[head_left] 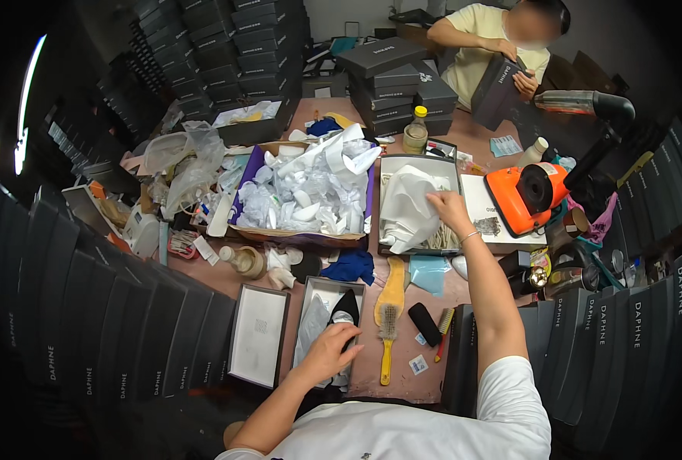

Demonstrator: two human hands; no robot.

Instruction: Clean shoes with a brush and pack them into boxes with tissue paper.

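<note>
My right hand (450, 213) reaches forward and pinches the edge of a white tissue paper sheet (408, 205) lying over an open grey box (383, 163) of papers. Close to me, my left hand (328, 354) hovers over or rests on an open shoebox (322, 285), its fingers stretched and apart. Inside that box lies a black pointed shoe (347, 304) beside crumpled whitish wrapping (310, 331). The hand partly hides the shoe, and I cannot tell whether it touches it. Left of the box lies a white-lined box lid (260, 330).
A wire brush with a yellow handle (387, 345), a black brush (425, 323) and a blue cloth (349, 266) lie nearby. A purple carton (295, 236) of crumpled wrapping and an orange machine (521, 201) stand beyond. Dark shoeboxes (149, 330) flank me; a co-worker (487, 54) holds one opposite.
</note>
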